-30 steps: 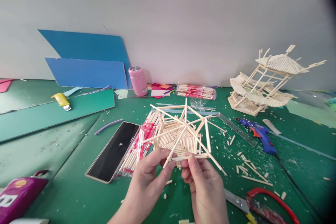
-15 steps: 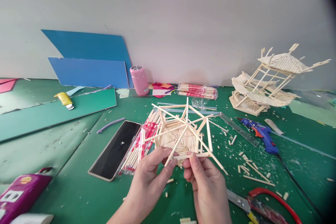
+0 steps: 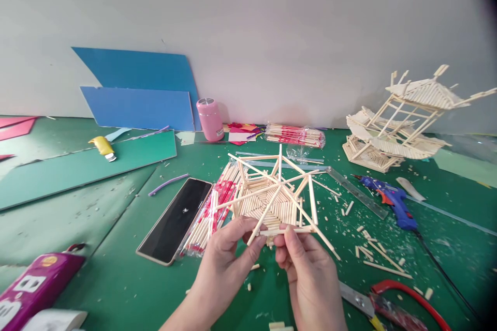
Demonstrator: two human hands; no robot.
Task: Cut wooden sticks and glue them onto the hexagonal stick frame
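Stick frame (image 3: 272,196) centre frame, just above both hands | left hand (image 3: 227,261), right hand (image 3: 306,269) pinch its near edge | long near stick runs left-right | hands equally close

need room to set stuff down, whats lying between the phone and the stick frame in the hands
In the head view, a clear pack of wooden sticks lies between the phone and the stick frame, beside the phone.

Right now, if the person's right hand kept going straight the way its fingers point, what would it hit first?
Probably the pale hexagonal stick frame that the right hand already pinches; beyond it, likely the clear plastic ruler, though depth is unclear.
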